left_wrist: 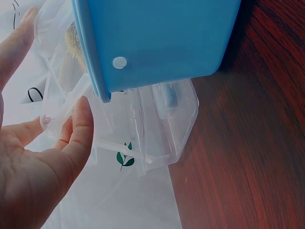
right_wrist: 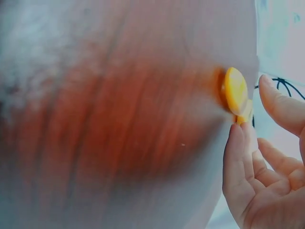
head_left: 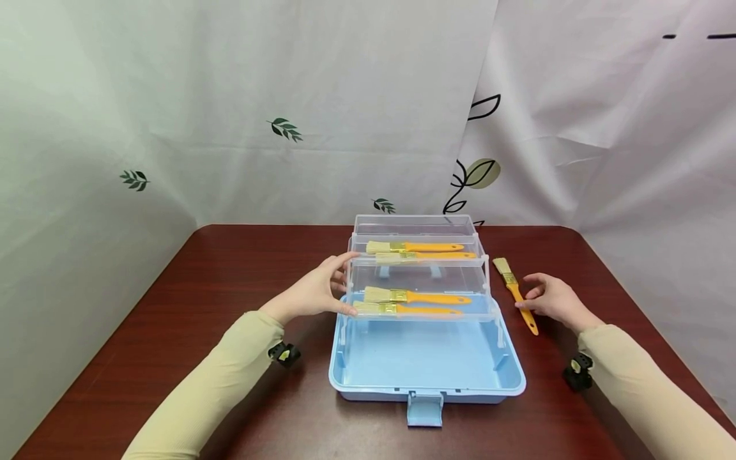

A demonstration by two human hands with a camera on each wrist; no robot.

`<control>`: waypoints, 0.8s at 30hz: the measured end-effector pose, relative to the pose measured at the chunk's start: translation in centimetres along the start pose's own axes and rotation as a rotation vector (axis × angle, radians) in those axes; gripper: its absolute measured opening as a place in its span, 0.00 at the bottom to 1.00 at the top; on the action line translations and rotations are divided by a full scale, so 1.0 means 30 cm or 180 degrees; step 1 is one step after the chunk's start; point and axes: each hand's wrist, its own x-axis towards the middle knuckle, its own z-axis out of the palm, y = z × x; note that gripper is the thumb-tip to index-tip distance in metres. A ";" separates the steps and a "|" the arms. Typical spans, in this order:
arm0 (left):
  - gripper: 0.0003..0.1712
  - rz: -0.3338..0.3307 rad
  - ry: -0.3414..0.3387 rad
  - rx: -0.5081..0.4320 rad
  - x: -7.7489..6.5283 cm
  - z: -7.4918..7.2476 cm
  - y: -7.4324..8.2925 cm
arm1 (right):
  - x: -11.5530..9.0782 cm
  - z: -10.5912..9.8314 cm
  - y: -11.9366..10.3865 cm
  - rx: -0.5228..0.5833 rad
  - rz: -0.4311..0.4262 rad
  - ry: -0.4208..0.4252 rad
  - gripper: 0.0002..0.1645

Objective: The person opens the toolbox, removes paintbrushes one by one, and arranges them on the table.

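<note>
A light blue toolbox (head_left: 425, 358) stands unlidded, its clear tiered trays (head_left: 416, 276) raised. Two paintbrushes lie in the upper tray, one being the rear brush (head_left: 431, 247). Two more lie in the lower tray, including a yellow-handled brush (head_left: 437, 298). My left hand (head_left: 316, 287) holds the trays at their left end, thumb by the lower tier, fingers by the upper. Right of the box, another paintbrush (head_left: 514, 291) lies on the table, bristles away from me. My right hand (head_left: 554, 300) is at its handle (right_wrist: 236, 93), with thumb and fingers spread apart.
The dark red wooden table (head_left: 247, 268) meets a pale patterned cloth (head_left: 322, 166) at the back and sides. The box's front latch (head_left: 425, 412) hangs down toward me. Black wrist cameras (head_left: 284, 353) sit on both sleeves.
</note>
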 end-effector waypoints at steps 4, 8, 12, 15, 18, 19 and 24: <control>0.60 0.0011 0.0005 -0.0013 -0.002 0.002 -0.003 | -0.002 -0.009 -0.005 -0.0035 -0.0044 0.0033 0.45; 0.60 0.0004 0.0001 -0.0016 -0.003 0.004 -0.004 | -0.005 -0.016 -0.007 0.0001 -0.0074 0.0010 0.45; 0.60 0.0007 -0.0009 -0.0016 -0.002 0.003 -0.003 | -0.012 -0.021 -0.010 0.0122 -0.0112 -0.0042 0.44; 0.60 0.0015 -0.0007 -0.0011 -0.001 0.000 -0.002 | -0.018 -0.023 -0.019 0.0262 -0.0116 -0.0103 0.44; 0.61 0.0014 -0.0010 -0.0011 0.000 -0.002 -0.003 | -0.024 -0.025 -0.030 0.0427 -0.0114 -0.0179 0.44; 0.61 0.0014 -0.0011 -0.0008 0.000 -0.002 -0.003 | -0.025 -0.025 -0.033 0.0518 -0.0118 -0.0209 0.43; 0.61 0.0018 -0.0007 -0.0023 0.001 0.000 -0.004 | -0.031 -0.029 -0.051 0.0999 -0.0194 -0.0332 0.41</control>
